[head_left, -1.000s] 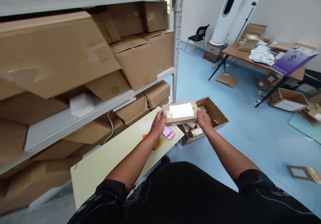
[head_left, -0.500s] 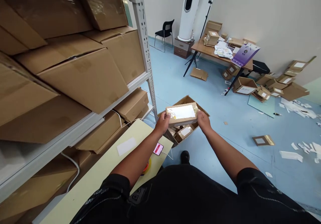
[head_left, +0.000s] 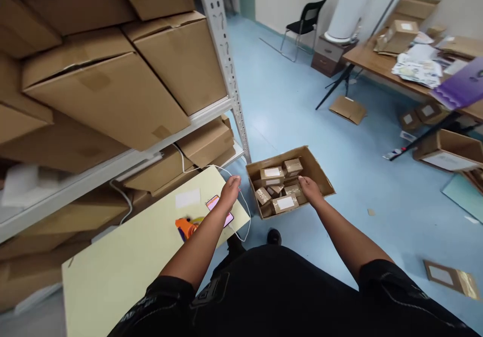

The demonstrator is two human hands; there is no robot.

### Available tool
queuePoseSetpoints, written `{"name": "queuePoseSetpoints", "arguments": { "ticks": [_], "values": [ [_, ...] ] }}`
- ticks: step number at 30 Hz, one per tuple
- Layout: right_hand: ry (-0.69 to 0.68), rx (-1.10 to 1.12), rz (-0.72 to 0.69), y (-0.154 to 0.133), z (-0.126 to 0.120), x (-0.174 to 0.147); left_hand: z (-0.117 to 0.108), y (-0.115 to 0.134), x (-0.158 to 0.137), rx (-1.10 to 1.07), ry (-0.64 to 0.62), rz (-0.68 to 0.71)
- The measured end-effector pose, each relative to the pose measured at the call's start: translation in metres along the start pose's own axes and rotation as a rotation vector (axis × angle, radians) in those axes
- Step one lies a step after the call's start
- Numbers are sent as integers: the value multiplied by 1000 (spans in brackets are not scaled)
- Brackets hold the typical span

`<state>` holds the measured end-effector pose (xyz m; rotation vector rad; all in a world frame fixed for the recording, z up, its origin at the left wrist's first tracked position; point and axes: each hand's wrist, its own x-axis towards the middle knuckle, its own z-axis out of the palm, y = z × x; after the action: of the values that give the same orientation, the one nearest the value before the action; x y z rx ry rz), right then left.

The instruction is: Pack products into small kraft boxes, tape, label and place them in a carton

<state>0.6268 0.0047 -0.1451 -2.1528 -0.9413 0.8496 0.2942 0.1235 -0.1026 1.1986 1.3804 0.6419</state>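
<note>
My left hand (head_left: 230, 193) hangs over the near corner of the pale yellow table, left of the open cardboard box (head_left: 322, 181). Its fingers are curled in with nothing in them. My right hand (head_left: 310, 189) is above the box's right part, its fingers also curled and empty. Inside the box lie several small taped cartons, among them a labelled carton (head_left: 272, 176) at the back, a plain carton (head_left: 293, 167) beside it and another labelled carton (head_left: 286, 203) at the front. A phone (head_left: 228, 219) with a lit screen lies under my left forearm.
The yellow table (head_left: 124, 271) bears a white paper (head_left: 187, 198), an orange tape dispenser (head_left: 185, 228) and a white cable. A metal shelf (head_left: 226, 65) full of cardboard boxes stands at left. Back right is a cluttered brown desk (head_left: 362, 58). A flat carton (head_left: 449, 276) lies on the floor.
The labelled carton that both hands held over the open box has been let go, and my hands have moved apart. The view has turned left, showing more of the yellow table.
</note>
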Motion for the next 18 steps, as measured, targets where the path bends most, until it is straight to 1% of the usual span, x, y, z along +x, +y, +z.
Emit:
{"name": "queuePoseSetpoints", "arguments": {
  "ticks": [2, 5, 8, 10, 14, 16, 18],
  "values": [
    [-63, 21, -21, 5, 5, 8, -11, -9, -22, -40, 80, -9],
    [-172, 87, -38, 0, 22, 12, -30, -19, -59, -78, 201, -38],
    [-289, 153, -57, -19, 45, 7, -50, -29, -97, -90, 319, -75],
    [-358, 161, -97, -36, 62, 0, -63, -37, -124, -103, 383, -89],
    [-490, 140, -204, -76, 101, -28, -92, -65, -186, -125, 538, -69],
    [-558, 164, -232, -98, 124, -52, -108, -83, -225, -134, 627, -51],
    [-624, 194, -250, -119, 147, -83, -125, -106, -268, -144, 709, -45]
  ]
}}
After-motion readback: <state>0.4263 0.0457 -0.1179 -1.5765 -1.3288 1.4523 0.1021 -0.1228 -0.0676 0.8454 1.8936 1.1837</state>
